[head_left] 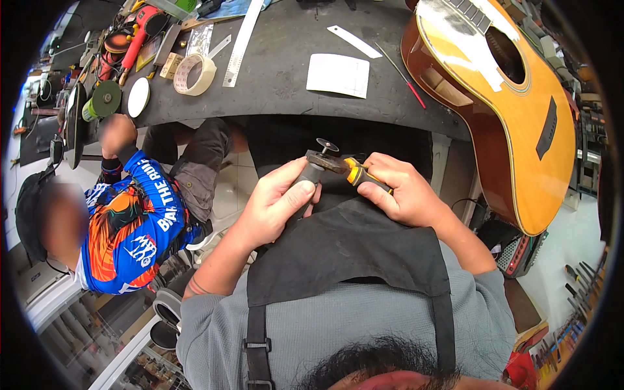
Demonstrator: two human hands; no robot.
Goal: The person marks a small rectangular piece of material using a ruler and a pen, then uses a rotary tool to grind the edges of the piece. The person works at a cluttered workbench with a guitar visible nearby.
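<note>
My left hand (278, 200) is wrapped round a small grey rotary tool (312, 173), held upright over my lap. A thin round disc (327, 144) stands on a shaft at the tool's top end. From the right, my right hand (404, 188) grips pliers (357, 173) with yellow and black handles. Their dark jaws meet the tool's head just below the disc; whether they clamp it, I cannot tell. Both hands are close together above the black apron (351, 250), nearer to me than the bench edge.
On the dark workbench (273, 97) lie a white paper (337, 75), a steel ruler (244, 42), a masking tape roll (195, 74) and a thin red-handled tool (415, 94). An acoustic guitar (530, 130) rests at the right. A co-worker in a blue sleeve (153, 188) sits at the left.
</note>
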